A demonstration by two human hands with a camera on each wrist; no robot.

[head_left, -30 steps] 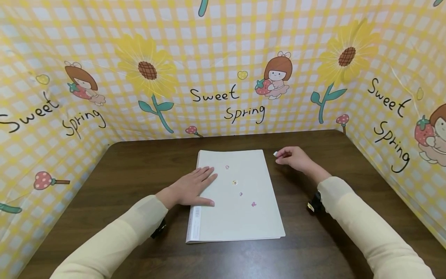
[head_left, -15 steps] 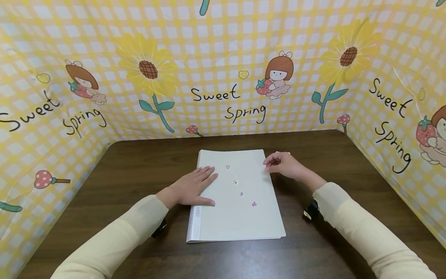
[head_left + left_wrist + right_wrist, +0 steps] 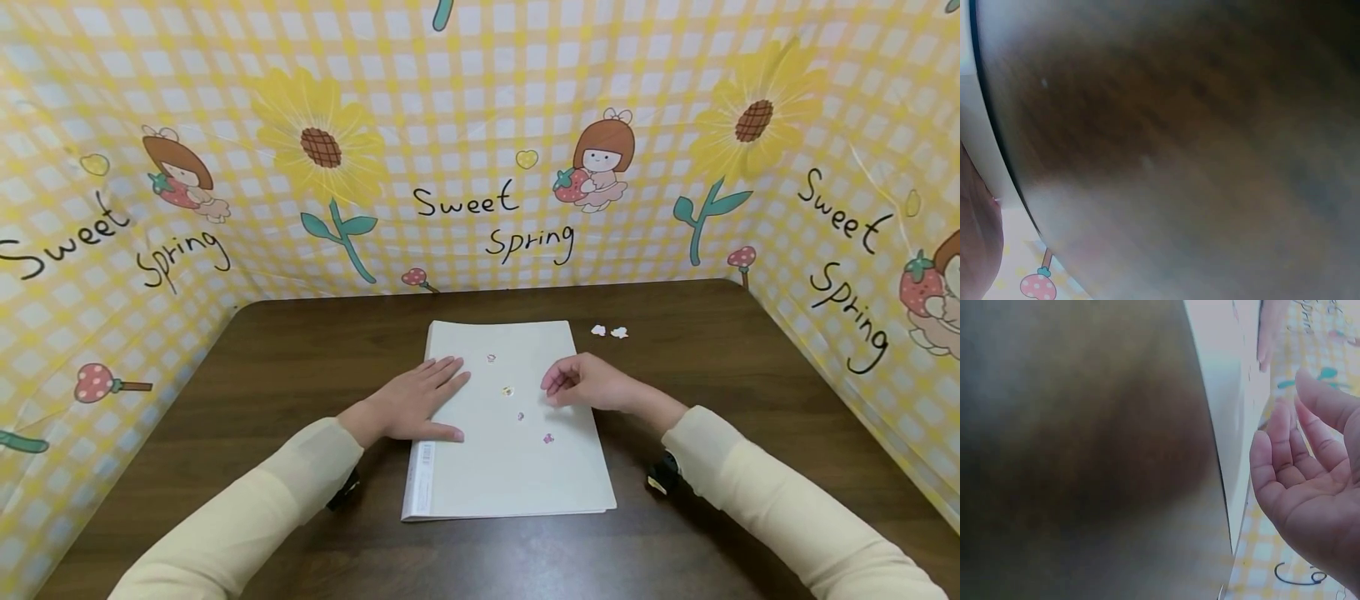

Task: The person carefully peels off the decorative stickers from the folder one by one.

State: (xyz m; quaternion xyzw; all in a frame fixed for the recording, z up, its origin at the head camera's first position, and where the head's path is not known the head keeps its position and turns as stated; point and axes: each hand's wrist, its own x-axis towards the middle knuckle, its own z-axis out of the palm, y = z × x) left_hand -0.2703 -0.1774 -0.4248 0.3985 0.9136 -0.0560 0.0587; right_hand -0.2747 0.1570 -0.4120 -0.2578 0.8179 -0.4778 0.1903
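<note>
A cream folder (image 3: 510,483) lies on the table with several tiny coloured stickers on its cover, among them a pink one (image 3: 549,438) and a yellowish one (image 3: 507,391). My left hand (image 3: 408,404) rests flat on the folder's left side, fingers spread. Over the cover's right part is my right hand (image 3: 588,383), its fingers loosely bent and near the stickers. In the right wrist view that hand (image 3: 1313,475) shows its palm with nothing visible in it. Two small white pieces (image 3: 598,330) lie beyond the folder's top right corner.
The dark wooden table (image 3: 300,358) carries the folder. A yellow checked cloth (image 3: 465,108) walls off its back and sides. Black wrist cameras (image 3: 663,473) sit under the cuffs. The left wrist view shows mostly blurred tabletop.
My right hand has left a small white piece beside another on the table and moved left and nearer, over the folder. My left hand stays put.
</note>
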